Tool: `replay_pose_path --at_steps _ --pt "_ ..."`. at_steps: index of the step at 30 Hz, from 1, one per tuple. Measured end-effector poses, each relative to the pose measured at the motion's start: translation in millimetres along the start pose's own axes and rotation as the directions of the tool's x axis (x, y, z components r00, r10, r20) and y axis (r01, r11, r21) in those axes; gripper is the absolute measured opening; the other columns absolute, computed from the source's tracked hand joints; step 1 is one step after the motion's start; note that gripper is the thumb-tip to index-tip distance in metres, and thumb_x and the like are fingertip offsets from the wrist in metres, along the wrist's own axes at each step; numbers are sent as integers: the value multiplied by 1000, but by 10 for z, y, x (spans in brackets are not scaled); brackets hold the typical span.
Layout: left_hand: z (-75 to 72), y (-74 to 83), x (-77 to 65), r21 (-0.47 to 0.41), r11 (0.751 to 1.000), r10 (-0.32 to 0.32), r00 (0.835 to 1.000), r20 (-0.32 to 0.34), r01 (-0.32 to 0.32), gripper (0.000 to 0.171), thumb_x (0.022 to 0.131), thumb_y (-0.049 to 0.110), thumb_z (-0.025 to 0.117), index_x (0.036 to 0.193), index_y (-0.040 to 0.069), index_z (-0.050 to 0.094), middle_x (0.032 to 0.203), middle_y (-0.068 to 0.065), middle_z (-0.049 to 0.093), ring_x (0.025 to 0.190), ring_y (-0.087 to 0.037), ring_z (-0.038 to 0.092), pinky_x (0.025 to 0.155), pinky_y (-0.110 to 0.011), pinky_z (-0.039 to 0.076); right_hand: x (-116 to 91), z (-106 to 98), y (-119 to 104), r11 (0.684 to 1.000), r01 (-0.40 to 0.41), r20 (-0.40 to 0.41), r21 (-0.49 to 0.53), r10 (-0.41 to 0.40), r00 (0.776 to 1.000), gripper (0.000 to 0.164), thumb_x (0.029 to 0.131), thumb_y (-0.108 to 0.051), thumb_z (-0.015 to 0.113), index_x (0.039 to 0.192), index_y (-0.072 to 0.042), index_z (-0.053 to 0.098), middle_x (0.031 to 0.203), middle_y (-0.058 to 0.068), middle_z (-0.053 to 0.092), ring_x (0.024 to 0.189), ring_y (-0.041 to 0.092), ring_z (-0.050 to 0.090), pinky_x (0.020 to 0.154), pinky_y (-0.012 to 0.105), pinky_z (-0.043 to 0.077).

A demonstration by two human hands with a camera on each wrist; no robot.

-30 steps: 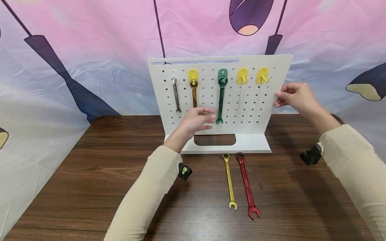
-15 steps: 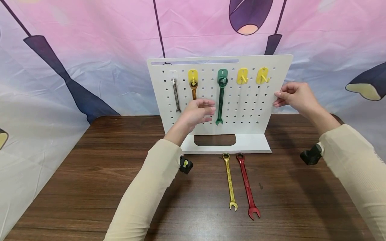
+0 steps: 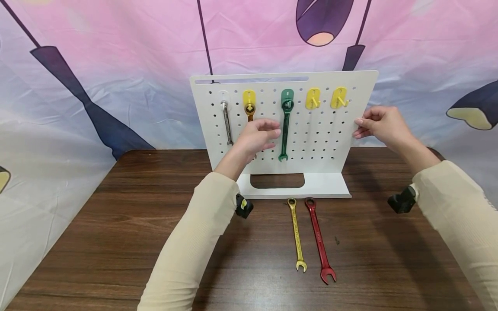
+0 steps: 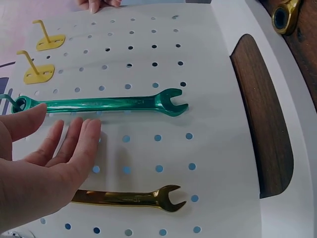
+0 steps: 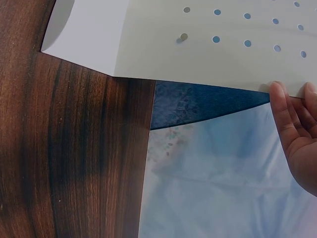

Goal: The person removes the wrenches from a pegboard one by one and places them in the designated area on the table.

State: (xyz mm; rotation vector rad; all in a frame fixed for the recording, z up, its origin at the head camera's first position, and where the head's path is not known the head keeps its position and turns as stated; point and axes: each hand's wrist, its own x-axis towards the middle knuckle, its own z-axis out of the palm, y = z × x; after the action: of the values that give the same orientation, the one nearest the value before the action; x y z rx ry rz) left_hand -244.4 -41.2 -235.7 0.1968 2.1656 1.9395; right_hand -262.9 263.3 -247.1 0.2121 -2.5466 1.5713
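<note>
A white pegboard stand (image 3: 311, 166) stands upright on the table, with a small silver wrench (image 3: 227, 123), a bronze-gold wrench (image 3: 250, 113) and a green wrench (image 3: 285, 134) hanging from its hooks. My left hand (image 3: 256, 137) hovers in front of the board between the bronze-gold and green wrenches. Its fingers are loosely bent with nothing between them, and it hides part of the bronze-gold wrench. In the left wrist view the thumb overlaps the ring end of the green wrench (image 4: 109, 104); contact cannot be told. My right hand (image 3: 383, 125) pinches the board's right edge.
Two yellow hooks (image 3: 313, 98) on the board's right carry nothing. A yellow wrench (image 3: 296, 235) and a red wrench (image 3: 320, 239) lie on the dark wooden table (image 3: 116, 242) before the stand. A printed cloth (image 3: 116, 86) hangs behind.
My left hand has risen along the board and shifted slightly right, nearer the green wrench. The right hand stays at the board's edge, and the wrenches have not moved.
</note>
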Motion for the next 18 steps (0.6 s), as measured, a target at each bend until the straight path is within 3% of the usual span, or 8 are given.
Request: replay_pose_path --at_steps 18 --pt "79 114 56 -38 999 11 1000 1 -11 33 89 2 56 122 0 52 116 -11 53 108 -22 52 91 -29 48 -5 1 -8 1000 -1 -2 -8 1 1000 22 89 -11 58 86 10 56 65 -2 65 55 12 64 60 27 57"
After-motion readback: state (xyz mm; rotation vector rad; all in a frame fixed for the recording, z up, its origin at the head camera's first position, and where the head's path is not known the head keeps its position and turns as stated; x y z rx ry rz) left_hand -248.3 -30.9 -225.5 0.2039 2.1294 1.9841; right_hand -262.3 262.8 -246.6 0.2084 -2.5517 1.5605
